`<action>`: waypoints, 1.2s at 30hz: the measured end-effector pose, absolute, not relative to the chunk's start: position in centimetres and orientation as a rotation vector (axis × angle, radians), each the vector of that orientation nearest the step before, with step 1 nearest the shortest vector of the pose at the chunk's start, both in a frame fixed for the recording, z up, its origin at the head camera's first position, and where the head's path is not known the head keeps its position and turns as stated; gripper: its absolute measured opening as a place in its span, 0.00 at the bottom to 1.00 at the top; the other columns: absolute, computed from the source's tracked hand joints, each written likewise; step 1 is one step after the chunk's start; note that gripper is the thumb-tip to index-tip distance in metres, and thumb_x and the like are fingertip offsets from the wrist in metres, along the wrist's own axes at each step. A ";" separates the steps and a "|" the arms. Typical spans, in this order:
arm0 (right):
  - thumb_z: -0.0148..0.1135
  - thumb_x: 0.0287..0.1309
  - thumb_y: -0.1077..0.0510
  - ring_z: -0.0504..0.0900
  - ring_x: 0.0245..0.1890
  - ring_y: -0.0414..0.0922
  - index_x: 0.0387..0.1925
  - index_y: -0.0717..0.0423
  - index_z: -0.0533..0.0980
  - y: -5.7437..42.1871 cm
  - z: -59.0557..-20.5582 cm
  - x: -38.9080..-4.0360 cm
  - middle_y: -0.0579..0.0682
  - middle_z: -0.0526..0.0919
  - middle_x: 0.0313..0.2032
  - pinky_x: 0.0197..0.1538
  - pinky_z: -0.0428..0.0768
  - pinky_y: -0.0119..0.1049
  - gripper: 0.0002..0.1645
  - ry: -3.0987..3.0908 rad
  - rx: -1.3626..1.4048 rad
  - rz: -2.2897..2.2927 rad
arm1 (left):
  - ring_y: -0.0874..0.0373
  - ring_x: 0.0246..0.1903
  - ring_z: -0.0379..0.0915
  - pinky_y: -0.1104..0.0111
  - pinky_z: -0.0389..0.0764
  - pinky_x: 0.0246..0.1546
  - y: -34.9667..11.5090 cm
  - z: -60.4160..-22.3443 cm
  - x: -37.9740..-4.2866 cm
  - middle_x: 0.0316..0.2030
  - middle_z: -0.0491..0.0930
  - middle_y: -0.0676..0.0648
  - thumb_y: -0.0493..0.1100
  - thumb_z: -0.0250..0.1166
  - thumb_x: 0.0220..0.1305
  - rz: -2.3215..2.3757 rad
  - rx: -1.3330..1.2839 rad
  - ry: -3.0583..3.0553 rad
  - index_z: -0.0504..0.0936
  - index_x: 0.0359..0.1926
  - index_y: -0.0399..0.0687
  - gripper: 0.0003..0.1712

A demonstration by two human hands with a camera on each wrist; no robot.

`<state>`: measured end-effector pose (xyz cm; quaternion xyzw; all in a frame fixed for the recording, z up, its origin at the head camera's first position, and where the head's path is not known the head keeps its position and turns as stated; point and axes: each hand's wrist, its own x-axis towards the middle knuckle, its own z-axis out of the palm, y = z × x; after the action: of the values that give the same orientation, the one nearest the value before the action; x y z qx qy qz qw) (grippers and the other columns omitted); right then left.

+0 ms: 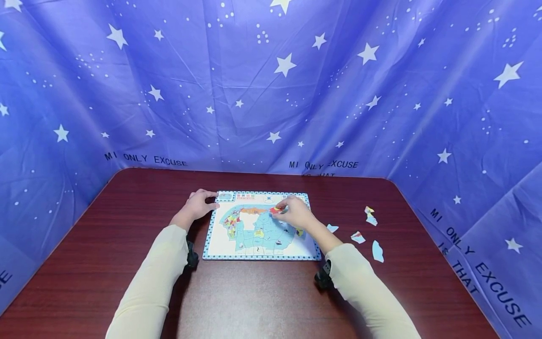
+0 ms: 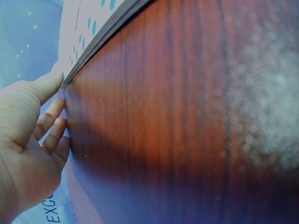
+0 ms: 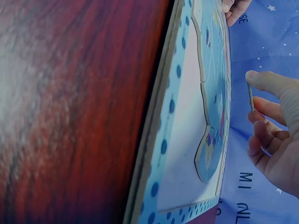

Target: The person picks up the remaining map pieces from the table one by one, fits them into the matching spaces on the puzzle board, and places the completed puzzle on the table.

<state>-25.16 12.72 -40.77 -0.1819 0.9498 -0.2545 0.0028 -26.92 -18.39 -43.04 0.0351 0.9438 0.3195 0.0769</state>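
Observation:
A map jigsaw board (image 1: 211, 235) with a blue dotted border lies on the table, partly filled with blue and coloured pieces. My right hand (image 1: 294, 214) is over its upper right part, pinching a red jigsaw piece (image 1: 274, 211) between thumb and fingers. Seen edge-on in the right wrist view, that thin piece (image 3: 251, 98) is held above the board. At the board's upper left corner rests my left hand (image 1: 196, 205), thumb and index finger touching the edge. In the left wrist view, the fingers of this hand (image 2: 35, 135) are loosely bent.
Several loose jigsaw pieces lie right of the board, among them a pale blue one (image 1: 378, 251), a red and white one (image 1: 357, 237) and a yellow and blue one (image 1: 370, 216). Behind the dark red table (image 1: 127, 226) hangs a blue star-patterned curtain (image 1: 237, 70).

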 end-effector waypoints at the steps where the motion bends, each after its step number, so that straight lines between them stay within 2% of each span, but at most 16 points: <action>1: 0.70 0.49 0.50 0.76 0.36 0.42 0.40 0.58 0.83 12.6 -40.8 -25.1 0.49 0.81 0.37 0.42 0.76 0.38 0.19 2.980 -0.580 -0.795 | 0.38 0.63 0.49 0.43 0.55 0.62 -18.4 -43.1 -26.9 0.65 0.59 0.35 0.47 0.58 0.66 0.957 0.105 2.828 0.68 0.65 0.45 0.28; 21: 0.70 0.50 0.49 0.77 0.39 0.44 0.41 0.57 0.83 10.1 -41.0 -24.8 0.49 0.81 0.38 0.43 0.76 0.36 0.20 2.921 -0.692 -0.795 | 0.39 0.63 0.50 0.44 0.55 0.63 -18.4 -43.0 -27.2 0.65 0.60 0.36 0.48 0.59 0.65 0.966 0.098 2.821 0.69 0.65 0.46 0.28; 36: 0.68 0.51 0.46 0.73 0.33 0.39 0.42 0.57 0.83 8.2 -41.5 -24.9 0.48 0.79 0.37 0.38 0.74 0.33 0.22 2.912 -0.799 -0.738 | 0.38 0.64 0.49 0.43 0.54 0.63 -18.5 -43.2 -27.2 0.65 0.59 0.36 0.47 0.59 0.65 0.964 0.102 2.831 0.69 0.64 0.45 0.28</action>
<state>-24.92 8.25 -41.51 -0.2571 0.9366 -0.2374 0.0165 -27.23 -18.53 -43.21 0.0339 0.9434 0.3213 0.0743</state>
